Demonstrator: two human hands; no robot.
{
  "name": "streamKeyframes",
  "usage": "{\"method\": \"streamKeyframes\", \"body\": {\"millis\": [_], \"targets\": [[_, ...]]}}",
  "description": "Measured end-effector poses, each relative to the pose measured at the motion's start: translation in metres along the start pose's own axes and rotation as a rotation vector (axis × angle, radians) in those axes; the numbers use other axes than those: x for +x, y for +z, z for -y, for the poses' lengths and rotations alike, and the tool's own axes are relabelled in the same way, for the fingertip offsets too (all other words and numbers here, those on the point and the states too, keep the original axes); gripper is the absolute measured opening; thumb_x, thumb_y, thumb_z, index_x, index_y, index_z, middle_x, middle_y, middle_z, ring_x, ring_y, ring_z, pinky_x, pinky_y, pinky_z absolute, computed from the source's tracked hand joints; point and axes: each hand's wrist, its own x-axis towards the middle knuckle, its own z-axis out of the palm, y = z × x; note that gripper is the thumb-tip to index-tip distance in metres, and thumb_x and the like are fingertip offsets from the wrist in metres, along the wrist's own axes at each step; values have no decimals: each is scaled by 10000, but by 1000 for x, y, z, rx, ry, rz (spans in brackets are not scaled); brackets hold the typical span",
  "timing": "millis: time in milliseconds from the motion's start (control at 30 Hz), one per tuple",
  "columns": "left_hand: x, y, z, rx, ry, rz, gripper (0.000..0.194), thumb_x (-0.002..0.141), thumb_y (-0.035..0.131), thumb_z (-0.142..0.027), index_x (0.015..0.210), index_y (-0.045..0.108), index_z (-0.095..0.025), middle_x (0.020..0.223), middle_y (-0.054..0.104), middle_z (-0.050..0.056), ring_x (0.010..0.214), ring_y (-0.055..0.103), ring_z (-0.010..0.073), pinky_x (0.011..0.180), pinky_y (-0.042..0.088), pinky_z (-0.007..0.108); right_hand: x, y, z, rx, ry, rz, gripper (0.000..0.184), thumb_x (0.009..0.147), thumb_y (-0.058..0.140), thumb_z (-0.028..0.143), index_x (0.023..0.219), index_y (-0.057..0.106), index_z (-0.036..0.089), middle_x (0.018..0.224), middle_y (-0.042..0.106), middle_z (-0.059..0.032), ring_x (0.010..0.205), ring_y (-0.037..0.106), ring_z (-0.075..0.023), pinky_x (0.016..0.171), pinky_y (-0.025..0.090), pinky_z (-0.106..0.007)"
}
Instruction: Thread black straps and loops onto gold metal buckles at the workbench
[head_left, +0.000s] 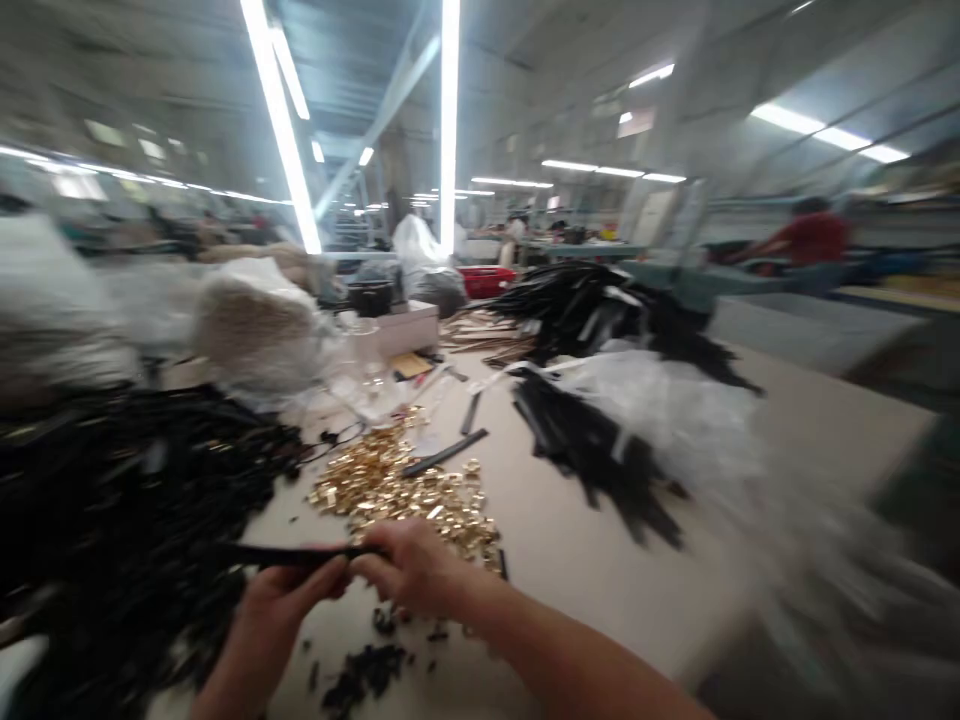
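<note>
Both forearms reach in from the near edge, and the two hands meet low in the middle of the view. Left hand (289, 590) pinches a thin black strip (289, 553) between thumb and fingertips, the strip lying level and running out to the left over the dark heap. Right hand (411, 572) closes its fingers on the strip's right end, thumb pressed against forefinger, so the two hands all but touch at the pinch (motion blur hides exactly how the fingertips sit).

Just below the hands, small black scraps (367, 672) lie scattered on the pale table (570, 560). Directly beyond the right hand spreads a pile of small gold metal pieces (397, 490), with a loose black strip (444, 453) lying across its far edge. A large mound of black strips (112, 500) fills the near left. To the right of the gold pile lies a bundle of black strips (592, 450), partly under crumpled clear plastic (675, 410).

Farther off, another black heap (600, 305) sits at the table's far side, with a bulging pale sack (259, 325) on the left and a red bin (486, 281) behind. At the far right, a person in a red top (806, 238) is at another table, blurred.
</note>
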Motion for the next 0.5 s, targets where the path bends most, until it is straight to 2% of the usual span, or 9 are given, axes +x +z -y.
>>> {"method": "streamKeyframes", "body": {"millis": [67, 167, 267, 367, 500], "targets": [[-6, 2, -11, -43, -126, -3, 303, 639, 807, -451, 740, 745, -172, 629, 674, 61, 581, 593, 179, 567, 492, 258, -1, 0, -2, 58, -8, -6, 217, 903, 519, 314, 881, 685, 177, 692, 624, 1, 609, 549, -105, 578, 401, -188], [2, 5, -18, -178, -159, -2, 350, 614, 825, -443, 727, 745, -122, 606, 663, 74, 536, 573, 153, 550, 479, 256, 8, -4, -19, -17, -46, -24, 283, 926, 464, 385, 934, 680, 203, 718, 650, -22, 639, 592, -146, 601, 444, -228], [14, -2, -20, -319, -148, -84, 366, 613, 842, -423, 740, 736, -96, 668, 685, 100, 530, 587, 134, 527, 482, 229, 17, -13, -42, -144, -92, -176, 312, 905, 468, 474, 947, 680, 249, 857, 698, -48, 741, 654, -193, 658, 499, -271], [22, -24, -28, -537, -115, -259, 343, 616, 864, -364, 743, 698, -93, 686, 686, 87, 553, 618, 125, 509, 493, 187, 22, -28, -65, -242, -103, -367, 325, 861, 496, 524, 937, 688, 274, 874, 718, -51, 751, 684, -222, 674, 528, -301], [33, -78, -53, -830, -133, -523, 190, 726, 799, -198, 739, 636, -101, 702, 689, 69, 580, 653, 122, 503, 521, 161, 27, -46, -87, -339, -53, -474, 348, 798, 510, 583, 875, 713, 311, 780, 726, -26, 632, 685, -249, 543, 530, -323]]}}
